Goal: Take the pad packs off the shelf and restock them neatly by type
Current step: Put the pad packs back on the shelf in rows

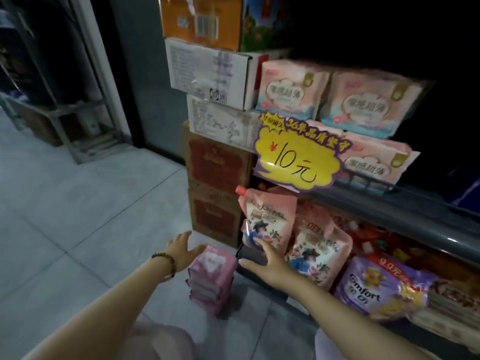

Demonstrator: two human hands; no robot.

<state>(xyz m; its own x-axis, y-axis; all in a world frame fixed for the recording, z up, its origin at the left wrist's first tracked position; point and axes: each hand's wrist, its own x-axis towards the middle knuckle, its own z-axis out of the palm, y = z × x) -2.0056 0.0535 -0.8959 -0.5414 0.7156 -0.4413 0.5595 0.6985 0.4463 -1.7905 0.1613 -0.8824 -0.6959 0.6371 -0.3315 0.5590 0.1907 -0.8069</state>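
Right side: shelf [389, 201], box stack [218, 165] against its left end. 3 pale packs [291, 87] on top tier behind 10-yuan sign [298, 157]. Pink pack pile [213, 276] sits on floor [78, 203]. left hand [181, 249], right hand [262, 258] flank pile, fingers spread, both released, gripping nothing.

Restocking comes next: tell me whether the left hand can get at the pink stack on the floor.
Probably yes: the left hand is open right beside the top of the pink stack, nothing between.
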